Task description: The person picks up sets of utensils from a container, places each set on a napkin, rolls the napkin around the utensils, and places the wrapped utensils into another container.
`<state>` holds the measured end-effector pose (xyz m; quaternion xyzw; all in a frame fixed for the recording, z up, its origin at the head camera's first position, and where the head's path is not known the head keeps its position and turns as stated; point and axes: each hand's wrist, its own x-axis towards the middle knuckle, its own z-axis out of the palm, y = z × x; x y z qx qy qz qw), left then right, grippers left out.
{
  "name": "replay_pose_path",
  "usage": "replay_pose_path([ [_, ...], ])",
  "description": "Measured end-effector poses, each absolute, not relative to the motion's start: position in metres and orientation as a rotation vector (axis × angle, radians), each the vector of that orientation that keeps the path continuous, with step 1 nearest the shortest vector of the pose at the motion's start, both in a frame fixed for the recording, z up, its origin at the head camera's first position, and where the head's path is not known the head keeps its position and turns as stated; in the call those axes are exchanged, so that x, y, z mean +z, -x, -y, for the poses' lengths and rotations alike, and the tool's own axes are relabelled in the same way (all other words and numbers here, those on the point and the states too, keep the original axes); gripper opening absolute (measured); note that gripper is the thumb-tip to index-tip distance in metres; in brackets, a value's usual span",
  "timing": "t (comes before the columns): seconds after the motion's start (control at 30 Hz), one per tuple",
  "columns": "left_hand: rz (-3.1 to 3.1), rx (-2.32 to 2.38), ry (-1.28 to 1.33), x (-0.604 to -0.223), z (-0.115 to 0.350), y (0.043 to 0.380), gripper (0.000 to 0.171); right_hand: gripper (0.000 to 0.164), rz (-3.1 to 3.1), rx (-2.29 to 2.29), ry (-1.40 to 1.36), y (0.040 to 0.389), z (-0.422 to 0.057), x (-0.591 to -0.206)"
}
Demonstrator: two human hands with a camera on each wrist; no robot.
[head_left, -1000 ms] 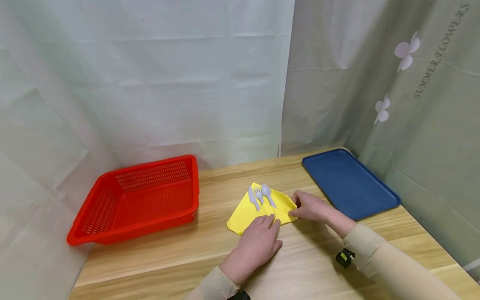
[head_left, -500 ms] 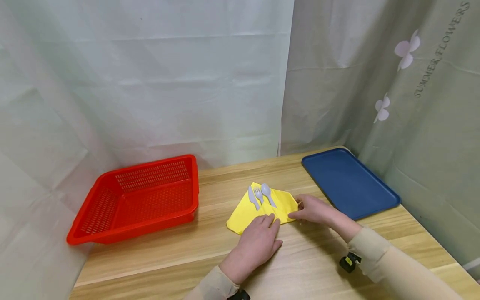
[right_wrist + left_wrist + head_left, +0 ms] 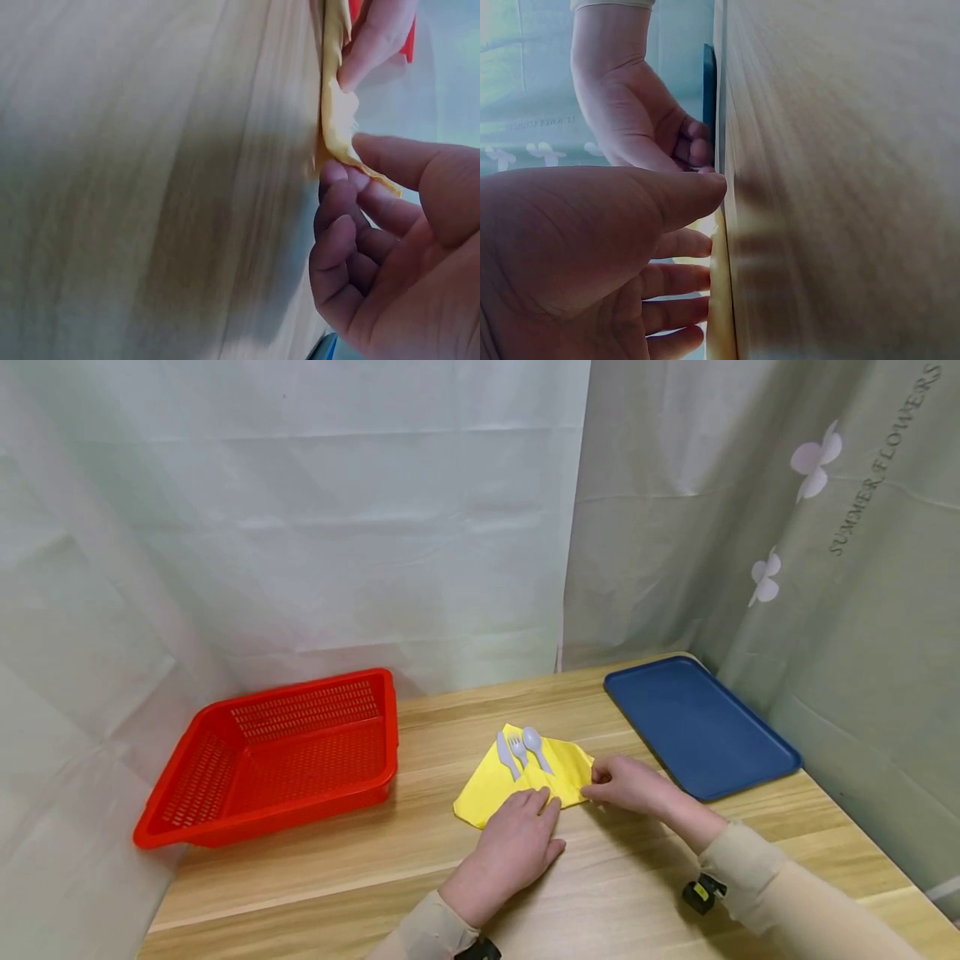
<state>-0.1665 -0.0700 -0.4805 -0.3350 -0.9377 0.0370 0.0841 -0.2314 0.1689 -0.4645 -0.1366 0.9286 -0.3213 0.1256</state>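
Observation:
A folded yellow napkin (image 3: 564,768) lies on the table, with a pale grey knife (image 3: 506,756), fork (image 3: 517,748) and spoon (image 3: 533,743) side by side on it, their lower ends tucked under a fold. My left hand (image 3: 517,842) rests on the napkin's near edge, fingers extended and thumb out to the side. At the right corner my right hand (image 3: 628,782) pinches the napkin between thumb and forefinger. The right wrist view shows that thin edge of the napkin (image 3: 339,112) between the fingers, the other fingers curled beneath.
A red perforated basket (image 3: 300,802) stands at the left of the wooden table (image 3: 420,877). At the back right lies a blue tray (image 3: 701,727), just beyond my right hand. Pale curtains (image 3: 360,527) hang behind and on both sides.
My right hand has shifted slightly right and towards me along the napkin's right edge. The left hand, the cutlery, the basket and the tray have stayed where they were.

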Motion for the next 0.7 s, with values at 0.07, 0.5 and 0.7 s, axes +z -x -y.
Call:
replay_pose_path([
  [0.07,2.801,0.112,1.001,-0.480,0.070,0.166,0.059,0.028,-2.746,-0.926,0.408,0.231,-0.167,-0.465],
  [0.5,2.808,0.129,0.999,-0.477,0.069,0.165,0.059,0.032,-2.897,-0.877,0.443,0.226,-0.158,-0.462],
  [0.7,2.793,0.141,1.001,-0.479,0.070,0.165,0.058,0.033,-2.893,-0.928,0.503,0.226,-0.155,-0.459],
])
